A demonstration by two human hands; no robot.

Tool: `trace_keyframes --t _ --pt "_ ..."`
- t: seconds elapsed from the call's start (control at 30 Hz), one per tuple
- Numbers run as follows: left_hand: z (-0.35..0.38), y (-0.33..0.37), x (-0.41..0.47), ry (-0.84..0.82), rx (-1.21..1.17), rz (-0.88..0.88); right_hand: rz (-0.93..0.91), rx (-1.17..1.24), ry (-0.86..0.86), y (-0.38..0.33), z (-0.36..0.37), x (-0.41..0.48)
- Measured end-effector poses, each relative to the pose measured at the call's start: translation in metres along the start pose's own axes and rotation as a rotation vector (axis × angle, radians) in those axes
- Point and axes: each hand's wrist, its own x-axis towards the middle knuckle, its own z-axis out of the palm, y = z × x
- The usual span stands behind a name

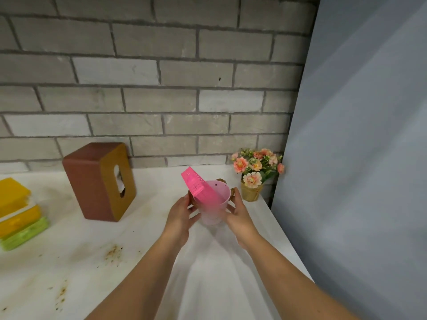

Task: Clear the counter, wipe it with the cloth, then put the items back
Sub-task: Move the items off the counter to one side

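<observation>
A pale pink cup (213, 210) stands on the white counter (208, 273) near the back right. A bright pink perforated scoop (196, 184) leans out of it toward the left. My left hand (181, 210) holds the cup's left side and my right hand (238, 210) holds its right side, fingers curled round it. Brown rounded bits show behind the cup's rim; I cannot tell what they are. Brown stains (113, 252) mark the counter's left front.
A brown tissue box (97, 181) stands upright to the left. Yellow and green cloths or sponges (18, 213) are stacked at the far left edge. A small pot of pink flowers (254, 174) sits in the back right corner beside a grey panel (358, 158). A brick wall runs behind.
</observation>
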Motion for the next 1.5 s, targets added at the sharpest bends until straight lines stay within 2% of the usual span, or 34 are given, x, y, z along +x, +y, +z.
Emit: trace_keyframes --t 0.4,0.7,0.9,1.07,1.23,1.33,1.5 --pt "0.026 -0.012 0.070 -0.079 -0.053 -0.050 -0.002 0.003 0.015 0.014 -0.013 0.064" --pt "0.046 -0.018 0.103 -0.065 -0.100 -0.041 -0.024 0.025 0.040 0.030 -0.020 0.091" --pt "0.056 -0.021 0.106 -0.081 -0.066 -0.012 -0.025 -0.127 0.056 0.033 -0.014 0.095" --pt "0.053 -0.022 0.105 -0.069 -0.014 -0.024 0.062 -0.206 0.094 0.037 -0.012 0.095" --pt "0.038 -0.019 0.100 0.034 0.065 -0.029 0.227 -0.221 0.135 0.036 -0.007 0.092" --pt "0.027 -0.013 0.091 0.095 0.088 0.008 0.326 -0.202 0.069 0.031 0.004 0.085" --pt "0.004 0.006 0.071 0.181 0.179 0.170 0.372 -0.218 -0.039 0.011 0.032 0.068"
